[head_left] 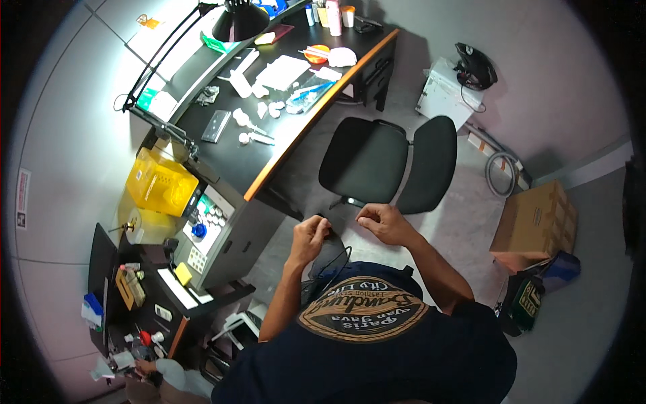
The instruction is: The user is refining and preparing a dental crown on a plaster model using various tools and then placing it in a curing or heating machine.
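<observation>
In front of my waist, my left hand [311, 239] is closed with its fingers curled in. Whatever it may hold is hidden or too small to make out. To its right and a little apart, my right hand [383, 225] is closed too, fingertips pressed together and turned toward the left hand. No object shows plainly between them. A thin black cable [348, 253] loops just below the hands, against my clothes. Beyond them stands a black office chair [367, 158], its backrest turned to the right.
A black desk [232, 161] with an orange edge bears white parts, papers and a lamp [240, 23]. A yellow container [161, 182] stands left, above a grey drawer cabinet [235, 242]. At right are a cardboard box [535, 225] and a white box [444, 94]. Another person's arm [178, 374] shows lower left.
</observation>
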Available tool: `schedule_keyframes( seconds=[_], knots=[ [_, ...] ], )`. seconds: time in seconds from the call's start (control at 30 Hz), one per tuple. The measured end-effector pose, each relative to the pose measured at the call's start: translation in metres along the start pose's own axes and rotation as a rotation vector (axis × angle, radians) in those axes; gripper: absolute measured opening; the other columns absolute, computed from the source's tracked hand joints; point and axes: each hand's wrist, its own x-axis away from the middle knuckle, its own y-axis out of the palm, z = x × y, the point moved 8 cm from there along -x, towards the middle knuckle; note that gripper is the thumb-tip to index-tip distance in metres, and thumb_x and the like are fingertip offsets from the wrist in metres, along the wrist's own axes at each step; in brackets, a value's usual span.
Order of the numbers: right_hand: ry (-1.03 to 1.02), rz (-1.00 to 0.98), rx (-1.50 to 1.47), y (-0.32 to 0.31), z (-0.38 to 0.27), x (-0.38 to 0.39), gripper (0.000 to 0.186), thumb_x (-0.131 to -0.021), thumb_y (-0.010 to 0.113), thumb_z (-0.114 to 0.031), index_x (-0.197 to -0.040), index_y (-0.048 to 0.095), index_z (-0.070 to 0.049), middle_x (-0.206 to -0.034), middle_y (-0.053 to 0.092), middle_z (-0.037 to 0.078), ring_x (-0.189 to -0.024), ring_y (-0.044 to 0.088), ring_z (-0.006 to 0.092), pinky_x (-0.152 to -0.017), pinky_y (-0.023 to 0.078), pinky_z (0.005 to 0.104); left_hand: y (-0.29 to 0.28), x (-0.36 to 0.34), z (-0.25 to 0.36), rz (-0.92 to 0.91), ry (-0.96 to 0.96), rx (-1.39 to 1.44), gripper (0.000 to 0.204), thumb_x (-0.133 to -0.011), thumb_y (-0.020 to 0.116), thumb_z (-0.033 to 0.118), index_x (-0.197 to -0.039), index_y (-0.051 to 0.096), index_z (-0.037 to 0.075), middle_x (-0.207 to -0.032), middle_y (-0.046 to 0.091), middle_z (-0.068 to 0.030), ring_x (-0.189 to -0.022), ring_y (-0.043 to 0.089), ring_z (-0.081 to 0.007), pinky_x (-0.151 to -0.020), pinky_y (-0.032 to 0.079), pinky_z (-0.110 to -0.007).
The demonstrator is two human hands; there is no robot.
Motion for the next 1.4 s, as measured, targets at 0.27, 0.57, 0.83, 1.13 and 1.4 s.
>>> schedule_keyframes(
  seconds=[0.27, 0.57, 0.83, 1.13, 1.4],
  knots=[
    [0.144, 0.104, 0.025, -0.003, -0.019, -0.116, 0.021, -0.096, 0.068, -0.018, -0.102, 0.074, 0.002, -0.084, 0.074, 0.007, -0.072, 0.065, 0.011, -0.068, 0.052, 0.0297, -0.119, -0.141, 0.006, 0.03, 0.204, -0.208, 0.033, -0.101, 0.064, 0.013, -0.074, 0.057, -0.004, -0.057, 0.049, -0.0078, -0.053, 0.045, -0.011, -0.049, 0.037, -0.034],
    [0.134, -0.063, 0.157, 0.046, -0.038, -0.235, 0.021, -0.096, 0.068, -0.018, -0.102, 0.075, 0.0, -0.085, 0.075, 0.012, -0.078, 0.07, 0.018, -0.072, 0.054, 0.0335, -0.191, -0.174, -0.009, 0.121, 0.084, -0.218, 0.029, -0.1, 0.064, 0.014, -0.077, 0.06, -0.004, -0.06, 0.053, -0.0098, -0.053, 0.048, -0.0142, -0.052, 0.04, -0.035],
    [-0.219, -0.392, 0.317, 0.132, -0.099, -0.325, 0.021, -0.093, 0.066, -0.02, -0.097, 0.073, 0.0, -0.085, 0.071, 0.02, -0.079, 0.071, 0.0369, -0.074, 0.056, 0.0443, -0.225, -0.083, -0.099, 0.313, -0.302, -0.035, 0.01, -0.098, 0.06, 0.005, -0.1, 0.068, -0.001, -0.079, 0.069, -0.0051, -0.071, 0.065, -0.0113, -0.066, 0.052, -0.028],
    [-0.485, -0.797, 0.446, 0.192, -0.117, -0.392, 0.019, -0.088, 0.067, -0.021, -0.094, 0.071, -0.003, -0.079, 0.071, 0.019, -0.077, 0.071, 0.0406, -0.072, 0.056, 0.049, -0.28, -0.113, -0.105, 0.646, -0.322, -0.01, 0.011, -0.1, 0.067, 0.012, -0.099, 0.069, 0.001, -0.079, 0.068, -0.002, -0.074, 0.064, -0.0092, -0.07, 0.053, -0.026],
    [-0.537, -0.941, 0.837, 0.169, -0.095, -0.478, 0.02, -0.093, 0.069, -0.021, -0.098, 0.073, -0.003, -0.077, 0.071, 0.018, -0.07, 0.07, 0.0327, -0.068, 0.055, 0.0442, -0.26, -0.215, -0.151, 0.704, -0.328, -0.248, 0.041, -0.096, 0.072, 0.026, -0.072, 0.054, -0.002, -0.063, 0.056, -0.0217, -0.058, 0.058, -0.0381, -0.058, 0.044, -0.046]
  ],
)
